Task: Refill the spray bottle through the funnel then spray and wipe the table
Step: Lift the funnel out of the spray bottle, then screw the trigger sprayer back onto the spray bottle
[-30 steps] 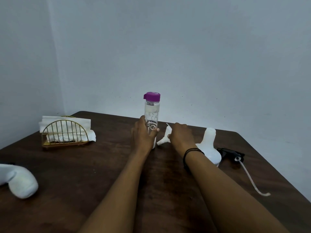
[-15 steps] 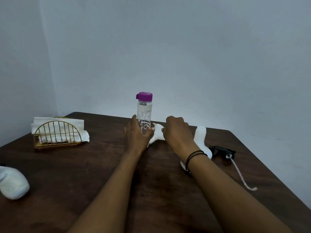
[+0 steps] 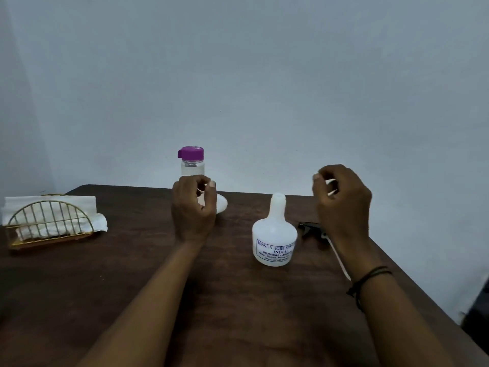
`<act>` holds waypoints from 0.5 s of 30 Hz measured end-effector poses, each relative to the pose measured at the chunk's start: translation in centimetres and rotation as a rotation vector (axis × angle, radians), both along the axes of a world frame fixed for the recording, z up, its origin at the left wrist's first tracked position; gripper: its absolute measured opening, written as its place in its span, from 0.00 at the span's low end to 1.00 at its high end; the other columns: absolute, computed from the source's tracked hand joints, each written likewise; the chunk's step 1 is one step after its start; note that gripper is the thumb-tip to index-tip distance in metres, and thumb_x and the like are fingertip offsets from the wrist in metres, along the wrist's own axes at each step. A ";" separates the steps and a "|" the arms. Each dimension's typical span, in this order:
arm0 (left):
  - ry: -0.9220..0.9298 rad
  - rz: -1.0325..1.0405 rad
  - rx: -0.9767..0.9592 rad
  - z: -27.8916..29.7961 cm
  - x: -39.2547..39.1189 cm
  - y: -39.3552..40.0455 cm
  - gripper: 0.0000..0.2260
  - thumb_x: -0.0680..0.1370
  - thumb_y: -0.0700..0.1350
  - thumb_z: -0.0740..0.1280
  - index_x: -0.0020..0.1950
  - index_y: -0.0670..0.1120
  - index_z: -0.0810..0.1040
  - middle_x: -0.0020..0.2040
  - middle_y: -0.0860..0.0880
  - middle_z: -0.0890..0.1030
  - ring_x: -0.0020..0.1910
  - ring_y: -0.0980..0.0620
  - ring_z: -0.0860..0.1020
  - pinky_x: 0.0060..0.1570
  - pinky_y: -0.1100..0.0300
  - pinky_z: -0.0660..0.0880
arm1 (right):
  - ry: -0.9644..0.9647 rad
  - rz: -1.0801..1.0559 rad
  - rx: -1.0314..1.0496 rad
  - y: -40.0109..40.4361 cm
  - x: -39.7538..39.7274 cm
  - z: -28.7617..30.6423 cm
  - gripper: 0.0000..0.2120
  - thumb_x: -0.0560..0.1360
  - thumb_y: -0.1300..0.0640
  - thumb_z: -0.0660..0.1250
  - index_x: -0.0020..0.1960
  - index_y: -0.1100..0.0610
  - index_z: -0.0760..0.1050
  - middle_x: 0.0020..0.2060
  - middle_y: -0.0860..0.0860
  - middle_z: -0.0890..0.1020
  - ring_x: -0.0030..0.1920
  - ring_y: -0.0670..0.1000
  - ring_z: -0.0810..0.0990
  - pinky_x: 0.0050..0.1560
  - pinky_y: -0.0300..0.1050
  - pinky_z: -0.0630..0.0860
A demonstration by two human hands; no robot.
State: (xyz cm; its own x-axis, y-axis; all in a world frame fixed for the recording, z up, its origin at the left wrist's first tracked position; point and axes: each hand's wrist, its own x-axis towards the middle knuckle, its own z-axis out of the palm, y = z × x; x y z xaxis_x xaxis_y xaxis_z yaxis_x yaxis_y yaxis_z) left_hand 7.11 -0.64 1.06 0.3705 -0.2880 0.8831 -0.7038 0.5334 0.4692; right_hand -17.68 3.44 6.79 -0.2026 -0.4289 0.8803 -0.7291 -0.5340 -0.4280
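White spray bottle (image 3: pixel 274 234) upright, uncapped, mid-table; white funnel (image 3: pixel 221 203) by purple-capped bottle (image 3: pixel 192 162).

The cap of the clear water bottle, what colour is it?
Purple cap, seen in the head view.

1. White spray bottle (image 3: pixel 274 235) has a blue-printed label: "KISSAN AGRI SPRA…", then "INDIA", then "MUMBAI - 400…".
2. Line under that starts "Max. Retail Price"; the rest is too blurry to read.
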 end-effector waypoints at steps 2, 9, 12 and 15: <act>-0.055 -0.072 0.006 0.1 -1.1 0.4 0.09 0.78 0.45 0.64 0.43 0.41 0.77 0.39 0.48 0.78 0.38 0.50 0.74 0.37 0.58 0.70 | -0.023 -0.084 0.226 -1.4 -2.7 -1.0 0.06 0.77 0.55 0.67 0.51 0.56 0.78 0.47 0.52 0.82 0.42 0.49 0.78 0.46 0.44 0.74; -0.321 -0.318 0.201 -0.8 -4.5 0.6 0.15 0.79 0.54 0.61 0.44 0.45 0.78 0.39 0.52 0.78 0.37 0.54 0.73 0.38 0.61 0.69 | 0.123 -0.026 0.909 -4.6 -8.7 -4.8 0.19 0.78 0.51 0.67 0.66 0.56 0.74 0.65 0.56 0.77 0.64 0.57 0.75 0.57 0.45 0.70; -0.345 -0.391 0.259 -1.2 -5.2 0.7 0.14 0.78 0.57 0.62 0.46 0.48 0.78 0.41 0.54 0.78 0.41 0.55 0.75 0.40 0.58 0.72 | 0.185 0.024 0.938 -4.9 -8.7 -5.5 0.16 0.80 0.53 0.65 0.66 0.54 0.74 0.63 0.54 0.77 0.63 0.55 0.75 0.53 0.41 0.68; -0.364 -0.441 0.318 -1.7 -5.5 0.6 0.14 0.77 0.60 0.63 0.50 0.49 0.76 0.45 0.55 0.77 0.44 0.55 0.75 0.42 0.58 0.73 | 0.236 0.081 0.947 -5.2 -7.9 -6.4 0.04 0.79 0.56 0.65 0.53 0.49 0.76 0.53 0.50 0.79 0.52 0.52 0.77 0.41 0.38 0.68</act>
